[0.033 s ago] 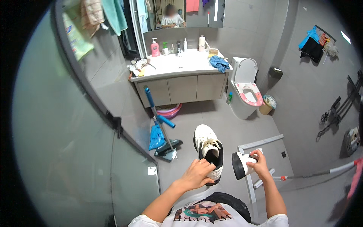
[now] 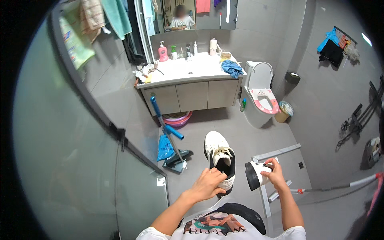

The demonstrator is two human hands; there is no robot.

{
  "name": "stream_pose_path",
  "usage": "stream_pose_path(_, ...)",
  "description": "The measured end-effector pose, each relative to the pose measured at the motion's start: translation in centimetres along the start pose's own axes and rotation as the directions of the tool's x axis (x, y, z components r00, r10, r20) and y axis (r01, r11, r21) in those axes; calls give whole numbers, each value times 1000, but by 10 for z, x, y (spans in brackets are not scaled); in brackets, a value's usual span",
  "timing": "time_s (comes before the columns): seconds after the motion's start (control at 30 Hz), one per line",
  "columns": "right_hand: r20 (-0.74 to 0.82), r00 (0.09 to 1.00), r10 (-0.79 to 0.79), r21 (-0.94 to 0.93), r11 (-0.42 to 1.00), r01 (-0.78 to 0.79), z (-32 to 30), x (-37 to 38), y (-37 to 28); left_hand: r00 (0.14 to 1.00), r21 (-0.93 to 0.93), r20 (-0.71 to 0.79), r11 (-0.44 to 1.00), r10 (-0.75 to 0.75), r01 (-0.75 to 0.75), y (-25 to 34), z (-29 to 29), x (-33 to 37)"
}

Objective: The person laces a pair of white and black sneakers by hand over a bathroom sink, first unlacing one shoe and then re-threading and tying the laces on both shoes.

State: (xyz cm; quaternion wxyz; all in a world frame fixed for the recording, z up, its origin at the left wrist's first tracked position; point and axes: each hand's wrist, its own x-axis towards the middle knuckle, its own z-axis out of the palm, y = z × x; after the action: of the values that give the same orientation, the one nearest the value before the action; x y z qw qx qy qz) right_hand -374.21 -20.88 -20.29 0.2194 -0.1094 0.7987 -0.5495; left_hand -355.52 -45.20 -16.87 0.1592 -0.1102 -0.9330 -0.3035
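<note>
My left hand (image 2: 207, 184) grips the heel and collar of a white sneaker (image 2: 216, 143) with black trim and cream laces. Its toe points away from me and its dark opening faces up. My right hand (image 2: 274, 173) is closed round a second white shoe (image 2: 255, 175), turned so that its thick black sole faces left. The fingers cover much of this second shoe. Both shoes are held in front of my body, a short gap apart.
Ahead stands a sink counter (image 2: 170, 75) with bottles and a blue cloth (image 2: 232, 68). A toilet (image 2: 256, 111) and a small bin (image 2: 283, 112) are at its right. A blue-handled broom (image 2: 162, 120) and dustpan lean at the left, beside a glass door (image 2: 80, 152). A metal frame (image 2: 276, 151) lies at the right.
The view has shifted very slightly. My hands and the two shoes keep their places.
</note>
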Motion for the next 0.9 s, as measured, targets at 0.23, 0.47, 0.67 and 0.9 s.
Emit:
stream_pose_path(0.23,221,974,-55,-84,994,75,-4,182,-70,990,90,-54,986,-134,138,-93,-16,124)
stream_pose_path(0.47,307,875,-375,-149,889,433,31,328,-138,969,189,-172,960,-175,207,-174,-51,217)
stream_pose_path(0.67,385,803,-455,-190,812,551,77,417,-216,959,294,-242,931,-146,216,-278,-74,271)
stream_pose_path(0.9,517,645,-563,-335,560,757,145,550,-277,954,289,-277,938,-111,193,-411,-107,328)
